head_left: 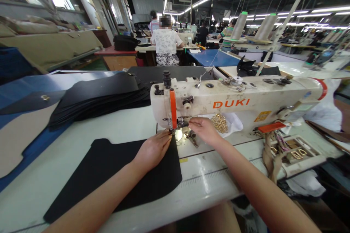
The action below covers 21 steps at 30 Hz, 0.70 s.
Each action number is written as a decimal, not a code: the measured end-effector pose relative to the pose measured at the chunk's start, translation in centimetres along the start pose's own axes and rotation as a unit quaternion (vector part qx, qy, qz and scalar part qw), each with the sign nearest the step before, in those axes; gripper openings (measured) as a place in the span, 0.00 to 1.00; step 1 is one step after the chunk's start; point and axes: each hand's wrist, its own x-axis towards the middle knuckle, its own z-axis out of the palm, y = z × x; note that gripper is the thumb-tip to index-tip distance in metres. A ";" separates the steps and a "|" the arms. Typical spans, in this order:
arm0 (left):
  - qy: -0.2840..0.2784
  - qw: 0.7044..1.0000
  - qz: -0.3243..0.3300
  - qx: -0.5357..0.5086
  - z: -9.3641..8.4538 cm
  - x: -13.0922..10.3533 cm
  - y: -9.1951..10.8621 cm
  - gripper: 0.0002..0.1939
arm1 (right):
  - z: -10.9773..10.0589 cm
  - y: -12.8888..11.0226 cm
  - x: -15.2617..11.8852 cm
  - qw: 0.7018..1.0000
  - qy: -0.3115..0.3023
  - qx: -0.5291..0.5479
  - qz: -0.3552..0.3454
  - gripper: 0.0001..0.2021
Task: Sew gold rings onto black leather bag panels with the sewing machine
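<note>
A black panel (109, 167) lies flat on the pale table of a white sewing machine (202, 98), its upper right corner close to the needle area. My left hand (154, 149) rests on that panel, fingers together and pointing at the presser foot (173, 131); whether they pinch anything is hidden. To the right of the needle, my right hand (203, 129) is raised at a small knob on the machine head, its fingertips close together. What those fingertips grip is too small to tell.
Stacked black panels (101, 94) lie at the left behind the table. Gold rings (219, 122) sit in a white bag beneath the machine arm. A tray (300, 153) with metal buckles stands at the right. Farther back, a person (166, 42) sits facing away.
</note>
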 end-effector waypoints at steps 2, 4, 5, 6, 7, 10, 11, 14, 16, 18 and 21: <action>-0.002 1.000 0.000 0.002 0.0 0.1 0.0 0.19 | 0.1 0.3 0.3 1.000 0.011 0.002 0.000 0.10; -0.002 1.000 0.000 0.002 0.1 0.1 0.0 0.20 | 0.3 0.4 0.2 1.000 0.025 -0.001 -0.007 0.10; -0.001 1.000 0.001 0.002 0.1 0.1 0.0 0.20 | 0.3 0.4 0.1 0.999 0.032 -0.003 -0.012 0.09; 0.000 1.000 0.001 0.002 0.2 0.1 0.0 0.20 | 0.3 0.4 0.0 0.999 0.038 -0.005 -0.015 0.09; 0.001 1.000 0.001 0.002 0.2 0.1 0.0 0.20 | 0.4 0.3 -0.1 0.999 0.043 -0.007 -0.018 0.09; 0.006 1.000 0.001 0.005 0.2 -0.1 0.0 0.20 | 0.5 0.3 -0.3 0.998 0.053 -0.010 -0.023 0.09; 0.006 1.000 0.001 0.005 0.2 -0.2 0.0 0.20 | 0.5 0.3 -0.4 0.998 0.056 -0.012 -0.023 0.09; 0.002 1.000 0.003 0.003 0.2 -0.4 0.0 0.18 | 0.6 0.4 -0.3 0.998 0.063 -0.019 -0.025 0.08; 0.000 1.000 0.001 0.000 0.2 -0.5 0.0 0.18 | 0.6 0.4 -0.3 0.997 0.066 -0.025 -0.026 0.08; 0.000 1.000 -0.001 -0.002 0.1 -0.4 0.0 0.18 | 0.7 0.4 -0.3 0.997 0.068 -0.032 -0.028 0.07; 0.006 1.000 0.002 -0.005 0.0 -0.3 0.0 0.18 | 1.1 0.1 -1.1 0.996 0.067 -0.046 -0.036 0.07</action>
